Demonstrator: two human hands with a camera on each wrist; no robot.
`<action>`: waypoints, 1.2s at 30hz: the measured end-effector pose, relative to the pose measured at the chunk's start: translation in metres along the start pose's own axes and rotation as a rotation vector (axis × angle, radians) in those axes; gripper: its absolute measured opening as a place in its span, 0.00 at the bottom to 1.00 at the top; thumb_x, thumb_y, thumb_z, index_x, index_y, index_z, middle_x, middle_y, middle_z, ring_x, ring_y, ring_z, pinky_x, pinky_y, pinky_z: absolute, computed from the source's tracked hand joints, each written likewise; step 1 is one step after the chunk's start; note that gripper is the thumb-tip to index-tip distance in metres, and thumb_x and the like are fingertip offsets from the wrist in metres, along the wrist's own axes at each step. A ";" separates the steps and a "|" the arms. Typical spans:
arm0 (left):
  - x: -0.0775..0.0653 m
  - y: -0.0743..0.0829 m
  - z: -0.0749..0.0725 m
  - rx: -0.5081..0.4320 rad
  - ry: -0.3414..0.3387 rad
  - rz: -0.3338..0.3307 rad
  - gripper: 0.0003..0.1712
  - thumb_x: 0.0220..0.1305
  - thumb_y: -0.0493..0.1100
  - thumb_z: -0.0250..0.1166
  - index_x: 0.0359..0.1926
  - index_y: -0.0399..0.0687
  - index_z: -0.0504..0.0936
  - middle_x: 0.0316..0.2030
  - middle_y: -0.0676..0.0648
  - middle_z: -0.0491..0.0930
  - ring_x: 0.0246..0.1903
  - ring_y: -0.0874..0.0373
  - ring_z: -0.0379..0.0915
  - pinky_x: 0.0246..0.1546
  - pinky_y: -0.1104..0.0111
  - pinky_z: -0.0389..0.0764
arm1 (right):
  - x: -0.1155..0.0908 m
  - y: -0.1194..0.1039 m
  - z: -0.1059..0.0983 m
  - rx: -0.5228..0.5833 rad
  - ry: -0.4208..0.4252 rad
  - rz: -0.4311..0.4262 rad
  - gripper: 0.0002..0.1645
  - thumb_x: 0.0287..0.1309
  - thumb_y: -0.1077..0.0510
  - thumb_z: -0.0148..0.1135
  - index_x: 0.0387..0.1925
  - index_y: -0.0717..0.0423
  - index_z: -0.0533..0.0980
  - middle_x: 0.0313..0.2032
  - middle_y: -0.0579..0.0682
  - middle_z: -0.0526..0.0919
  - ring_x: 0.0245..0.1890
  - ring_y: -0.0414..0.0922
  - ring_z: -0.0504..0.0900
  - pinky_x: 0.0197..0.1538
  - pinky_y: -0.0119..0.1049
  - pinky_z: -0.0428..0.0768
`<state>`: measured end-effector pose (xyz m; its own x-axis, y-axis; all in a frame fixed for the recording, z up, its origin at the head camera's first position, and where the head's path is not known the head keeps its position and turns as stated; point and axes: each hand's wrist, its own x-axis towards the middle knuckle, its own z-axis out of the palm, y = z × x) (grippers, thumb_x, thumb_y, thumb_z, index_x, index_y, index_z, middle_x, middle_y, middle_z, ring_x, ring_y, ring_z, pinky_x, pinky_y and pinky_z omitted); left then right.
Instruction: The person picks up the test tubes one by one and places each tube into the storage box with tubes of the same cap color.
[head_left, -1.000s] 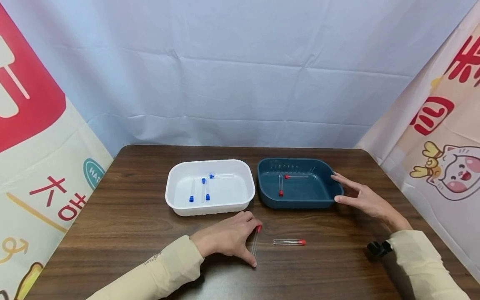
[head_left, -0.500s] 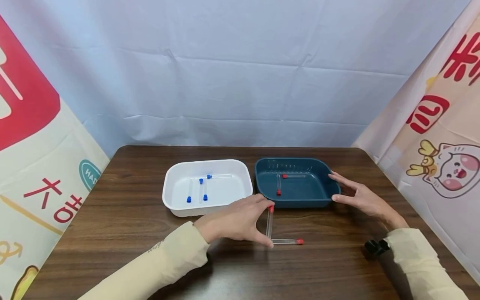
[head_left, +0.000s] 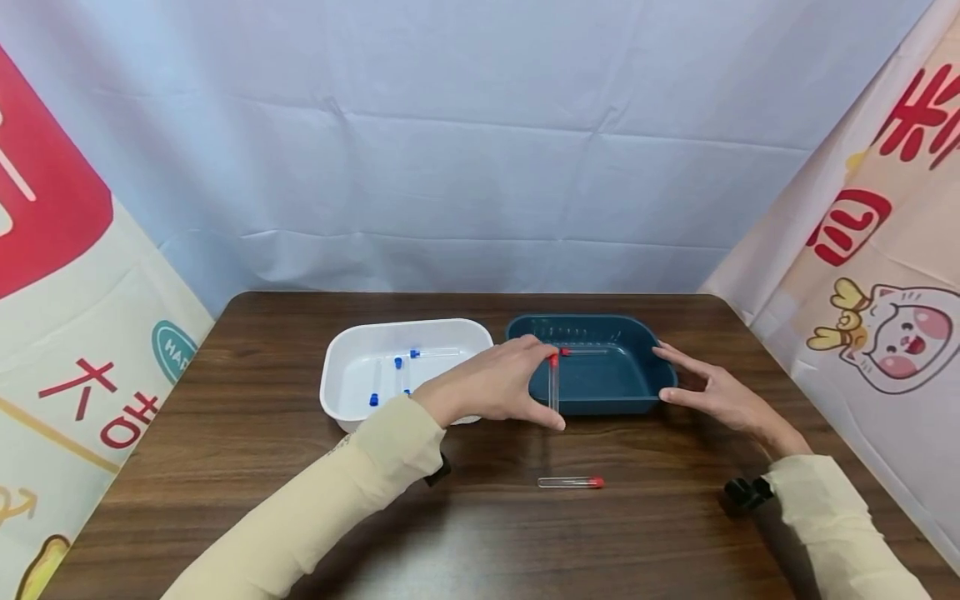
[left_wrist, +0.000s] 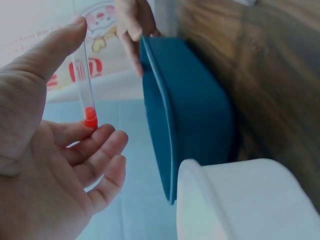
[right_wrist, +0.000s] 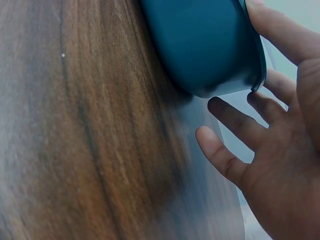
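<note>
My left hand (head_left: 502,385) pinches a clear test tube with a red cap (head_left: 553,383) end to end, index finger at the cap and thumb at the bottom. The tube is raised above the table, at the near left side of the teal tray (head_left: 592,407). In the left wrist view the red cap (left_wrist: 90,118) points down in the image. My right hand (head_left: 723,404) touches the tray's right end with spread, fairly straight fingers. Inside the tray a red-capped tube (head_left: 585,352) lies near the back. Another red-capped tube (head_left: 570,482) lies on the table in front.
Left of the teal tray stands a white tray (head_left: 330,396) with several blue-capped tubes, partly covered by my left arm. Both trays stand on a dark wooden table (head_left: 262,467). A pale cloth (head_left: 465,183) hangs behind, with printed cloths at both sides.
My left hand has lifted the red-capped tube from the table and carried it up and right to the teal tray. The right hand stays at the tray's right end.
</note>
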<state>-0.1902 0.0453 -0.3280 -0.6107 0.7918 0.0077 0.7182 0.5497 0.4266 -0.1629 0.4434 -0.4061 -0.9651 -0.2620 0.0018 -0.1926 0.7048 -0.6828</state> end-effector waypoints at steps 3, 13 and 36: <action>0.009 -0.004 -0.005 0.003 0.004 -0.024 0.57 0.57 0.70 0.73 0.78 0.46 0.63 0.70 0.46 0.69 0.65 0.54 0.68 0.67 0.58 0.71 | 0.001 0.000 0.001 0.004 -0.003 -0.002 0.43 0.71 0.54 0.66 0.80 0.52 0.58 0.80 0.60 0.51 0.76 0.70 0.50 0.65 0.78 0.54; 0.037 -0.017 -0.014 0.004 0.015 -0.072 0.57 0.58 0.69 0.73 0.79 0.47 0.62 0.69 0.46 0.68 0.64 0.55 0.67 0.66 0.59 0.72 | -0.002 -0.001 -0.001 -0.005 -0.002 0.012 0.43 0.71 0.53 0.66 0.81 0.50 0.58 0.80 0.60 0.51 0.76 0.70 0.49 0.64 0.79 0.53; 0.074 -0.044 0.000 0.165 -0.041 -0.171 0.58 0.59 0.72 0.71 0.79 0.47 0.62 0.73 0.44 0.65 0.71 0.49 0.60 0.71 0.50 0.60 | 0.000 -0.001 -0.001 0.032 -0.010 0.016 0.43 0.71 0.56 0.65 0.81 0.51 0.58 0.80 0.60 0.50 0.77 0.70 0.46 0.65 0.80 0.50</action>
<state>-0.2671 0.0796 -0.3465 -0.7162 0.6921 -0.0899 0.6527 0.7098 0.2647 -0.1625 0.4436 -0.4052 -0.9661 -0.2576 -0.0169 -0.1710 0.6875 -0.7057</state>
